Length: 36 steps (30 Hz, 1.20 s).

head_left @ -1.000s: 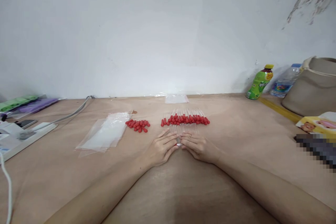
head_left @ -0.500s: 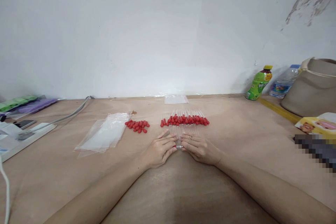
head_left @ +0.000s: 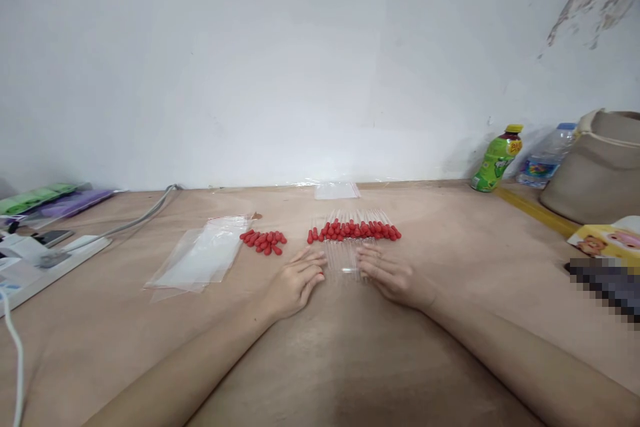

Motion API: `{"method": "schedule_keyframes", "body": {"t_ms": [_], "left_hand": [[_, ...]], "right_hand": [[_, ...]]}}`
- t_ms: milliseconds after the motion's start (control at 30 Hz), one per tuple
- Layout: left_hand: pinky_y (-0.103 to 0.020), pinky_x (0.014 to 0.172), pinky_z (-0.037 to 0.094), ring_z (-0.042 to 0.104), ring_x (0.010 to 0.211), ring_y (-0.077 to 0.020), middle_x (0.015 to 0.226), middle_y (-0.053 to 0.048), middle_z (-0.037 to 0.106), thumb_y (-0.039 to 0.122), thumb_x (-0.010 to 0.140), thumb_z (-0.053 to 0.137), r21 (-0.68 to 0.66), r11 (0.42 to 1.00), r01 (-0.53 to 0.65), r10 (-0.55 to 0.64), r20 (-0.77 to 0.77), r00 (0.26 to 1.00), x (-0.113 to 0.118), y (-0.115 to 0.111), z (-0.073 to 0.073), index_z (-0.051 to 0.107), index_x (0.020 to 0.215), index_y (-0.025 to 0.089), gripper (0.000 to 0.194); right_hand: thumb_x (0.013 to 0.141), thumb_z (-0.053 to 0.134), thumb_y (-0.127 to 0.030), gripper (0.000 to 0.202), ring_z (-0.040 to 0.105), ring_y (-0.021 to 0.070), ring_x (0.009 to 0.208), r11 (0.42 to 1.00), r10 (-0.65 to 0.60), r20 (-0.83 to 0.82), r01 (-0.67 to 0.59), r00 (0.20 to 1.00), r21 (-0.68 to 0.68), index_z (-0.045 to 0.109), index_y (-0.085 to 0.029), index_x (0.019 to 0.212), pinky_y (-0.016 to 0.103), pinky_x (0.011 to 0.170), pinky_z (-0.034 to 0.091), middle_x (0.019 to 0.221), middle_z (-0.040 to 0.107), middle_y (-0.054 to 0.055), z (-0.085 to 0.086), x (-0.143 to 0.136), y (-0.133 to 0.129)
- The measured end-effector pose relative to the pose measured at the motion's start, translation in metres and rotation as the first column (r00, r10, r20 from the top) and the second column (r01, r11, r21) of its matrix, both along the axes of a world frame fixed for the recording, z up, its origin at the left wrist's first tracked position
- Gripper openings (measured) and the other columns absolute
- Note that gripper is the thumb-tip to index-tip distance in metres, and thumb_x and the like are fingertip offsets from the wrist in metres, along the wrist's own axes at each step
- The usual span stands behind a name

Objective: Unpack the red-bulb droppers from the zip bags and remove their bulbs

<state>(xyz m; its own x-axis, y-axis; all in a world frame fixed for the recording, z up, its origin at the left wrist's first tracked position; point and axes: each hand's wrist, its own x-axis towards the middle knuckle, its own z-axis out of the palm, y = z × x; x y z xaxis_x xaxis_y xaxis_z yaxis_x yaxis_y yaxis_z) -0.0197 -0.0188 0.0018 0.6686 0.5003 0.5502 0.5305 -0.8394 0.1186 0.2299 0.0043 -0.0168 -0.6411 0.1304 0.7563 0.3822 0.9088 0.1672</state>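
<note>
Several clear thin tubes [head_left: 343, 257] lie side by side on the table between my hands. My left hand [head_left: 299, 280] rests at their left side, with a bit of red at its fingertips that is too small to make out. At their right edge is my right hand [head_left: 393, 273], its fingertips against the tubes; whether it grips any is unclear. Just beyond, a row of red bulbs [head_left: 355, 230] with clear pointed tubes spans the table. A smaller pile of loose red bulbs [head_left: 263, 241] lies to the left, beside flat clear plastic bags [head_left: 203, 257].
Another clear bag [head_left: 337, 191] lies near the wall. At the right stand a green bottle [head_left: 497, 159], a clear bottle [head_left: 545, 157] and a grey bucket [head_left: 595, 173]. A power strip [head_left: 75, 253] with cables is at the left.
My hands have moved apart, the left one leftward and the right one rightward, leaving more of the clear tubes showing between them.
</note>
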Motion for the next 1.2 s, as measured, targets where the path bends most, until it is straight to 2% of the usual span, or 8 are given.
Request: {"method": "schedule_keyframes", "body": {"t_ms": [167, 333, 467, 633, 767, 867, 1033, 1200], "left_hand": [[-0.034, 0.080, 0.046, 0.058, 0.089, -0.0179, 0.093, -0.006, 0.063, 0.023, 0.085, 0.048, 0.057, 0.994, -0.097, 0.093, 0.067, 0.993, -0.006, 0.000, -0.002, 0.059, 0.091, 0.019, 0.013], [-0.027, 0.069, 0.045, 0.051, 0.077, -0.0146, 0.082, -0.005, 0.050, 0.023, 0.087, 0.041, 0.019, 0.956, -0.292, 0.280, 0.235, 0.931, -0.010, 0.007, 0.006, 0.058, 0.096, 0.018, 0.020], [-0.029, 0.068, 0.046, 0.052, 0.076, -0.0160, 0.083, -0.005, 0.049, 0.027, 0.085, 0.041, -0.112, 0.878, -0.466, 0.476, 0.308, 0.824, -0.032, 0.022, 0.033, 0.061, 0.096, 0.018, 0.024], [-0.029, 0.066, 0.045, 0.054, 0.071, -0.0166, 0.072, -0.003, 0.054, 0.035, 0.080, 0.044, -0.286, 0.718, -0.635, 0.696, 0.289, 0.657, -0.079, 0.043, 0.056, 0.060, 0.098, 0.017, 0.030], [-0.024, 0.058, 0.044, 0.055, 0.063, -0.0141, 0.074, -0.001, 0.058, 0.044, 0.072, 0.054, -0.368, 0.635, -0.679, 0.772, 0.329, 0.543, -0.109, 0.057, 0.052, 0.055, 0.094, 0.017, 0.035], [-0.023, 0.053, 0.042, 0.054, 0.059, -0.0134, 0.072, -0.001, 0.059, 0.049, 0.068, 0.056, -0.380, 0.594, -0.709, 0.804, 0.302, 0.512, -0.122, 0.065, 0.043, 0.054, 0.087, 0.017, 0.037], [-0.023, 0.055, 0.040, 0.050, 0.056, -0.0118, 0.074, 0.000, 0.062, 0.049, 0.068, 0.055, -0.343, 0.605, -0.719, 0.795, 0.204, 0.572, -0.128, 0.072, 0.029, 0.055, 0.082, 0.018, 0.033], [-0.023, 0.055, 0.037, 0.050, 0.056, -0.0123, 0.072, 0.001, 0.063, 0.050, 0.068, 0.054, -0.342, 0.597, -0.726, 0.788, 0.082, 0.610, -0.124, 0.068, 0.026, 0.058, 0.076, 0.019, 0.032]], "right_hand": [[0.083, 0.050, -0.022, 0.018, 0.054, 0.0151, 0.066, 0.960, -0.266, -0.098, 0.254, 0.959, -0.113, 0.061, -0.019, 0.096, 0.032, 0.063, 0.044, 0.065, 0.061, 0.001, 0.000, 0.000, 0.007], [0.084, 0.041, -0.017, 0.028, 0.051, 0.0169, 0.070, 0.885, -0.407, -0.082, 0.371, 0.910, -0.281, 0.057, -0.015, 0.107, 0.031, 0.063, 0.036, 0.075, 0.061, 0.006, 0.007, -0.016, 0.003], [0.079, 0.044, -0.015, 0.018, 0.052, 0.0163, 0.070, 0.853, -0.420, -0.135, 0.339, 0.898, -0.398, 0.060, -0.015, 0.089, 0.030, 0.065, 0.032, 0.075, 0.063, 0.005, 0.013, -0.030, 0.006], [0.077, 0.047, -0.014, 0.014, 0.050, 0.0148, 0.066, 0.844, -0.474, -0.105, 0.417, 0.874, -0.339, 0.060, -0.016, 0.075, 0.030, 0.066, 0.027, 0.065, 0.062, 0.003, 0.008, -0.046, 0.013], [0.076, 0.048, -0.015, 0.014, 0.048, 0.0150, 0.067, 0.845, -0.492, -0.067, 0.457, 0.868, -0.277, 0.061, -0.017, 0.072, 0.031, 0.067, 0.023, 0.062, 0.062, 0.002, 0.004, -0.052, 0.011], [0.077, 0.050, -0.021, 0.013, 0.046, 0.0153, 0.068, 0.845, -0.481, -0.028, 0.455, 0.876, -0.282, 0.062, -0.018, 0.074, 0.032, 0.068, 0.022, 0.063, 0.061, 0.002, 0.005, -0.054, 0.006], [0.075, 0.055, -0.037, 0.020, 0.044, 0.0159, 0.069, 0.851, -0.467, 0.002, 0.450, 0.884, -0.268, 0.062, -0.018, 0.073, 0.033, 0.068, 0.021, 0.067, 0.061, 0.003, 0.008, -0.055, 0.001], [0.075, 0.054, -0.047, 0.032, 0.044, 0.0172, 0.073, 0.878, -0.428, 0.028, 0.423, 0.903, -0.225, 0.063, -0.017, 0.073, 0.035, 0.073, 0.022, 0.067, 0.060, 0.005, 0.007, -0.055, 0.000]]}}
